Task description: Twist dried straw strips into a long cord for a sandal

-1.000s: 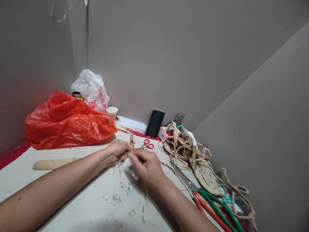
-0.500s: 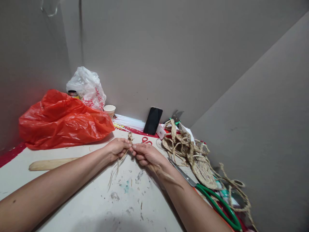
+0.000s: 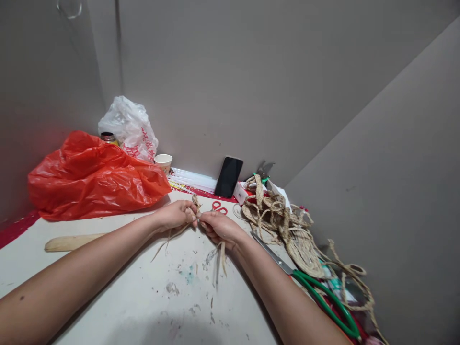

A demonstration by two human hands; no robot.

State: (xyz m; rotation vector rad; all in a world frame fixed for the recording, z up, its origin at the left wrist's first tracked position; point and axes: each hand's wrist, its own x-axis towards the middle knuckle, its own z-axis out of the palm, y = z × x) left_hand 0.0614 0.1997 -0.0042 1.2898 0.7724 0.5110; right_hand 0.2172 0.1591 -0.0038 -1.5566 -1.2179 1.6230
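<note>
My left hand [image 3: 178,214] pinches a short piece of braided straw cord [image 3: 196,201], whose rough end sticks up past the fingers. Beside it my right hand [image 3: 218,226] is closed on the same cord, the fingertips of both hands nearly meeting. Loose straw strands [image 3: 164,242] trail from under my left hand toward the table. More strands [image 3: 223,258] hang below my right hand. Red-handled scissors [image 3: 219,207] lie just behind the hands, their blades mostly hidden.
Large green-handled scissors [image 3: 316,287] lie by my right forearm, beside a heap of braided straw rope [image 3: 302,244]. A phone [image 3: 229,177] leans on the wall. An orange plastic bag [image 3: 97,182], a paper cup [image 3: 163,163] and a wooden strip [image 3: 74,242] are at left.
My left hand has shifted its grip on the cord. Strands that hung between the hands now spread left, and others hang below my right hand.
</note>
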